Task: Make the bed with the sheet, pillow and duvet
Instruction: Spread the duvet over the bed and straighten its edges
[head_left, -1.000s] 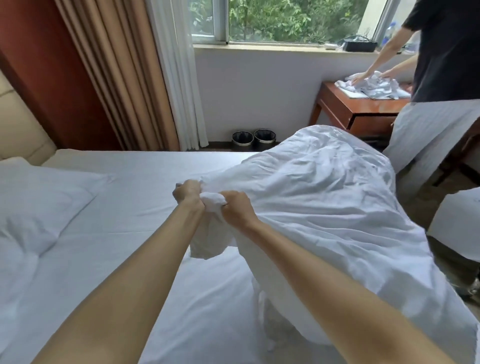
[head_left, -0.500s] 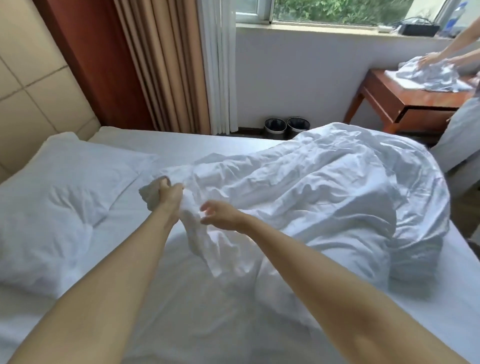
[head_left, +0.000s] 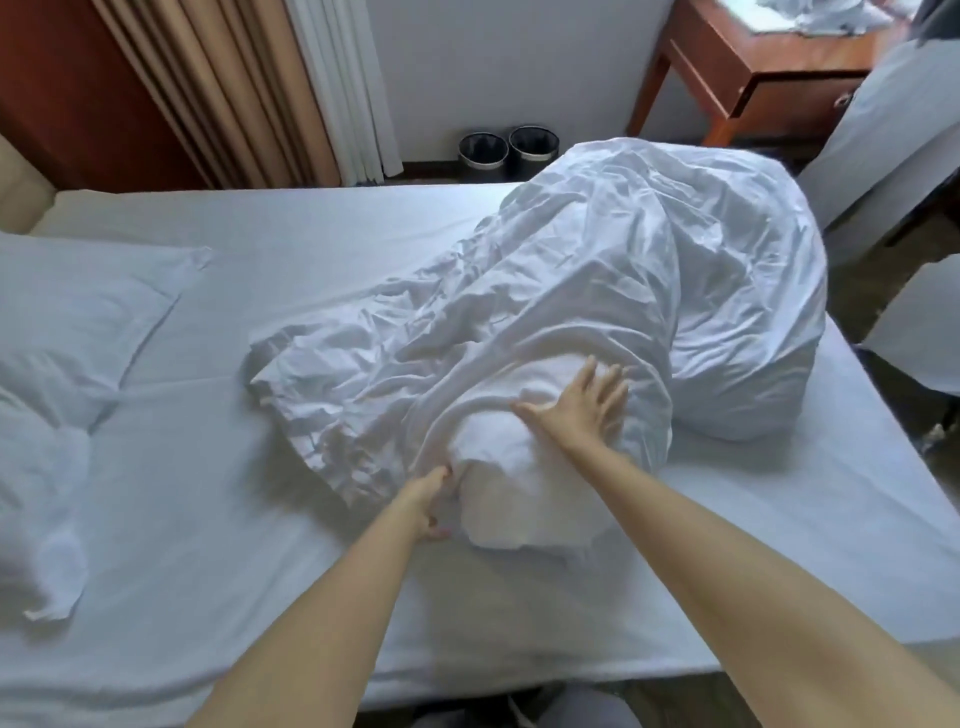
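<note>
Duvet (head_left: 597, 270): left hand (head_left: 428, 501) grips edge, right hand (head_left: 584, 410) presses flat.

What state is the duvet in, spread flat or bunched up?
Bunched up: the duvet lies in a crumpled heap, with bare sheet between it and the pillow.

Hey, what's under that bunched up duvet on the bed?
The duvet lies on the white sheet, which shows around it. The left hand grips its near fold, fingertips hidden in the cloth. Anything else beneath is covered.
</note>
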